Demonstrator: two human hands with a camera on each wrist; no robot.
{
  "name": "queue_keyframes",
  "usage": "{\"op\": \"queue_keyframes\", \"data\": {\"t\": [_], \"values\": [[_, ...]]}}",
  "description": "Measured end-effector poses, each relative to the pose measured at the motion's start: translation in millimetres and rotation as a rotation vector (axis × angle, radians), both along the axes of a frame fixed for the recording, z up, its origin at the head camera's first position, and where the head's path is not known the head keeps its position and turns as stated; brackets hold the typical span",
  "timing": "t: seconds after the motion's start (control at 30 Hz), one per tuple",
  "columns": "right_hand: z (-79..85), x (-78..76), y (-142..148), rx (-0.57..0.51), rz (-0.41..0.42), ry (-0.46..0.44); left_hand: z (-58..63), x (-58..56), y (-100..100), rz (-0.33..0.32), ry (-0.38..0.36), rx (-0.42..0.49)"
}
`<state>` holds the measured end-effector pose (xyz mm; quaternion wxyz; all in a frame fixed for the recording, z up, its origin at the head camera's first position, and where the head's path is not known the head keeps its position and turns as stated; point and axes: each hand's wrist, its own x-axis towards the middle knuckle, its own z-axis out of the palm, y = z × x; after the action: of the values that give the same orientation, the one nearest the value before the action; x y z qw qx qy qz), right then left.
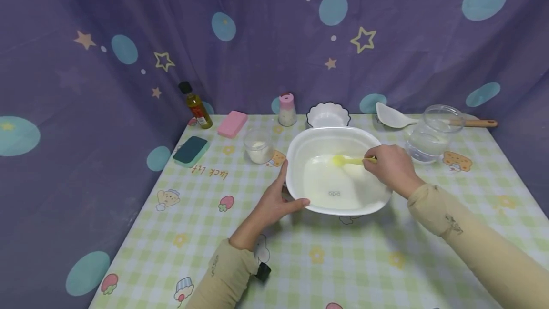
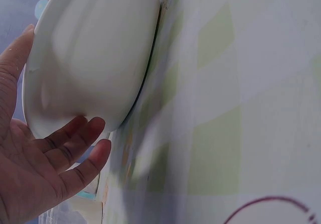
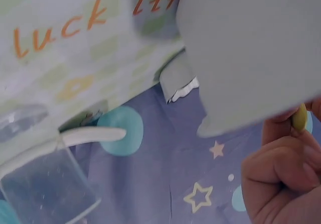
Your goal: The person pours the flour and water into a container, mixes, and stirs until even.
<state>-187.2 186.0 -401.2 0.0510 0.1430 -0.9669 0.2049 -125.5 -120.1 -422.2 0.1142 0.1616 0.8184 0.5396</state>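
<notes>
A large white basin (image 1: 339, 204) with small dark letters on its inner floor stands on the table in the head view. My left hand (image 1: 274, 200) holds its near left side, thumb over the rim. Seen from the left wrist, the fingers (image 2: 95, 128) lie against the basin's outer wall. My right hand (image 1: 392, 166) pinches the handle of a small yellow spoon (image 1: 340, 160) over the basin's right side, the spoon's head down inside. In the right wrist view, curled fingers (image 3: 281, 174) hold the handle's end, and the basin's wall hides the spoon's head.
Behind the basin are a scalloped dish (image 1: 328, 114) and a pink-topped shaker (image 1: 287, 109). To its left stand a jar of white powder (image 1: 259, 149), two sponges (image 1: 191, 150) and an oil bottle (image 1: 198, 108). A clear jug of water (image 1: 431, 139) and a wooden-handled white ladle (image 1: 396, 117) are right.
</notes>
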Motion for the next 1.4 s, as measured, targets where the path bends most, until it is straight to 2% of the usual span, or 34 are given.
{"op": "queue_keyframes", "data": {"t": [0.17,0.23,0.27,0.4,0.47,0.77,1.03,1.2,1.4], "values": [[7.8,1.5,11,0.026,0.016,0.003,0.0,-0.7,0,-0.007,0.007,0.011],[11.5,3.0,15,0.041,0.029,0.000,-9.8,-4.3,-1,0.002,0.021,0.005],[13.6,3.8,17,0.050,0.035,-0.005,-10.5,-4.7,-1,0.003,0.022,0.007],[22.9,8.5,24,0.077,0.051,-0.041,-11.2,-5.0,-1,0.007,0.030,0.007],[27.2,11.1,27,0.078,0.055,-0.080,-3.8,-2.4,0,0.000,0.023,0.018],[39.3,18.2,37,0.073,0.140,-0.220,-34.4,-12.8,-4,0.037,0.038,-0.002],[32.1,23.3,27,0.006,0.283,-0.275,-35.0,-13.2,-5,0.022,0.039,0.014],[22.7,25.6,12,-0.043,0.307,-0.260,-34.4,-13.2,-4,0.020,0.025,-0.002],[9.1,25.3,-4,-0.100,0.318,-0.194,-34.4,-14.3,-3,0.022,0.006,0.002]]}}
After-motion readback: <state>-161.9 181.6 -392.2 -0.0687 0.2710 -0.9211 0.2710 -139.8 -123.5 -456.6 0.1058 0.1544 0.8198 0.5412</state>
